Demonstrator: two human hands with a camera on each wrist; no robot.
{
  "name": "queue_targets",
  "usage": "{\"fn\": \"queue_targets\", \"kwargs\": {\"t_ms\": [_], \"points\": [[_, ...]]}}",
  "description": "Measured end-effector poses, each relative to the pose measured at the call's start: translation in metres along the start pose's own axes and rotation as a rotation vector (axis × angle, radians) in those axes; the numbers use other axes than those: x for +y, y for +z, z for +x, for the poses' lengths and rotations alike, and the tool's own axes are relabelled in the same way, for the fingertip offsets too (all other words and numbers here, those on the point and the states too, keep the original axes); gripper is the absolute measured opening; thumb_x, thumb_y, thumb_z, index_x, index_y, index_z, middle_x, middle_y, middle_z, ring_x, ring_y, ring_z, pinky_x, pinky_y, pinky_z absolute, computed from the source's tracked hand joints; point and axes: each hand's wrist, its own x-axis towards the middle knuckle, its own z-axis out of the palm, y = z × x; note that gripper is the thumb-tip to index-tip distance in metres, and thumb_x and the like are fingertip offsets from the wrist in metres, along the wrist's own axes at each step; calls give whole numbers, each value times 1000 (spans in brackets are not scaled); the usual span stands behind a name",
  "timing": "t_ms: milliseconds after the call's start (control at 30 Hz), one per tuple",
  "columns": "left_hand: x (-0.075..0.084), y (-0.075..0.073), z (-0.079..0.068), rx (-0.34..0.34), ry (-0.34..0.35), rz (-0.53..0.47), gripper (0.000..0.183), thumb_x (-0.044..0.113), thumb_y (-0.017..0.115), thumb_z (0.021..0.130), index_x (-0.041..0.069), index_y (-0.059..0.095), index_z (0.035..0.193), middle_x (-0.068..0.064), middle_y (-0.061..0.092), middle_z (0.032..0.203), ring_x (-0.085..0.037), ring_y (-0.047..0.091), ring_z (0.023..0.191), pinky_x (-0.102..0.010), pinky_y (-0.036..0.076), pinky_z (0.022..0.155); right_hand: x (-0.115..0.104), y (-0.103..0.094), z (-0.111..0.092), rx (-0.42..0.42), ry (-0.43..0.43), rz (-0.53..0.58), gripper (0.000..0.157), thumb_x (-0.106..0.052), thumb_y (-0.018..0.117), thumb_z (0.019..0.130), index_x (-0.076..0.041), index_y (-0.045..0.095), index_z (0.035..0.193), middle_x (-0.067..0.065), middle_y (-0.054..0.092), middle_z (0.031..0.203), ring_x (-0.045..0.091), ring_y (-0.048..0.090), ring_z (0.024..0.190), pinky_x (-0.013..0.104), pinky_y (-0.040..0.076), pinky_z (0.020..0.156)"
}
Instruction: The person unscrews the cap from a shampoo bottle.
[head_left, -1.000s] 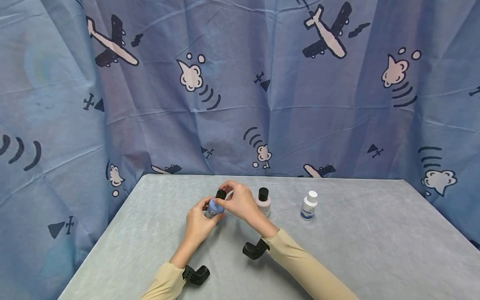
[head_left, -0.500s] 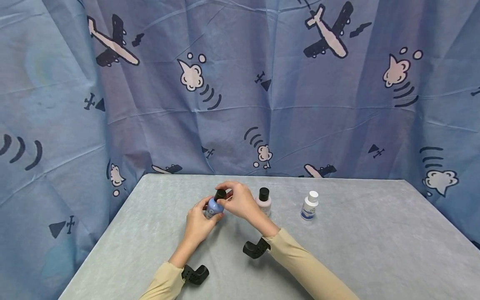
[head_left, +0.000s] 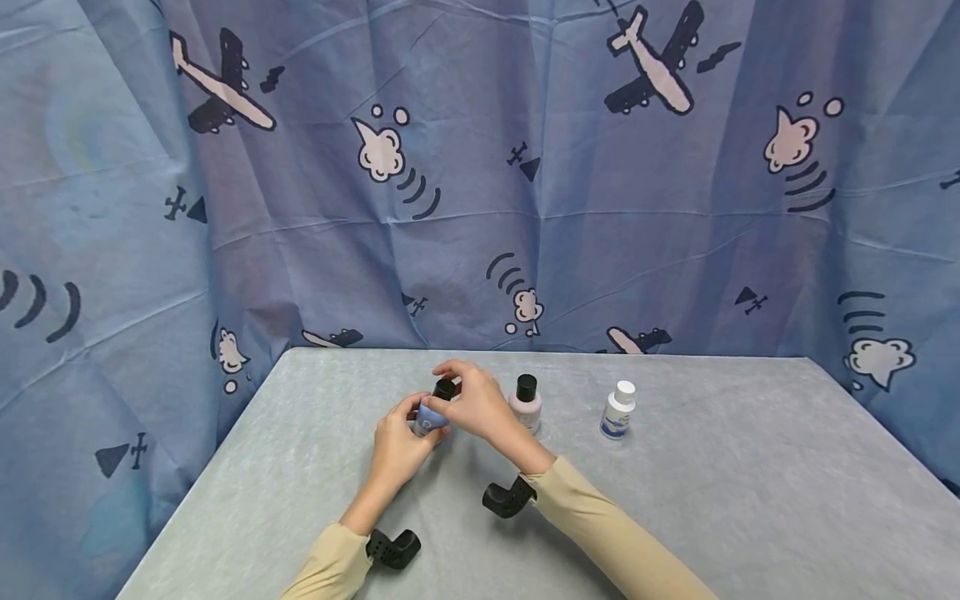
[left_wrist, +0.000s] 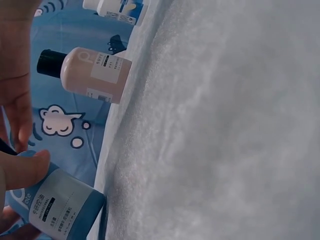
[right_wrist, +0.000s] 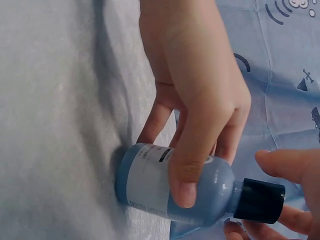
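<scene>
My left hand grips the body of a blue lotion bottle, its thumb laid across the label side. The bottle leans a little, with its base at the tabletop in the right wrist view. At the top, the fingers of my right hand are curled round the black cap; the thumb tip stands slightly off the cap's side in that view. A short stretch of neck shows between cap and shoulder. Just right of my right hand, a pale pink bottle with a black cap stands upright.
A small white bottle with a white cap and blue label stands farther right. The grey tabletop ends at a blue curtain with airplane prints. A black camera mount sits on the right wrist, another on the left.
My right fingers have shifted round the black cap, the thumb moving back and forth over the bottle's shoulder. My left hand keeps its grip, and the other bottles stay in place.
</scene>
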Motion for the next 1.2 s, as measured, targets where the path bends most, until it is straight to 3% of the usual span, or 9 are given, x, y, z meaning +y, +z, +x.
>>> {"fn": "queue_targets", "kwargs": {"t_ms": [233, 767, 1033, 1200], "points": [[0, 1, 1, -5, -5, 2, 53, 18, 83, 71, 5, 65, 118, -15, 71, 109, -28, 70, 94, -45, 54, 78, 2, 0, 1, 33, 5, -49, 34, -22, 77, 79, -12, 67, 110, 7, 68, 101, 9, 57, 68, 22, 46, 59], [-1, 0, 1, -25, -16, -9, 55, 17, 82, 72, 2, 63, 121, -18, 69, 111, -31, 68, 97, -46, 53, 80, 1, -5, 0, -19, -50, 30, 34, -1, 73, 81, -9, 67, 113, 11, 64, 112, 28, 67, 90, 27, 55, 71], [-2, -1, 2, -15, -28, -21, 54, 18, 83, 72, 2, 64, 120, -18, 71, 106, -30, 68, 94, -46, 52, 80, 1, -6, 1, 16, -53, 48, 34, -1, 74, 78, -9, 68, 110, 12, 64, 109, 26, 67, 87, 36, 57, 74], [-2, -1, 3, -2, -58, -27, 54, 18, 84, 71, 3, 64, 119, -17, 71, 103, -29, 68, 93, -45, 52, 80, 1, -7, 1, 71, -49, 1, 32, -9, 76, 76, -11, 68, 107, 9, 63, 101, 20, 66, 83, 28, 54, 70]]}}
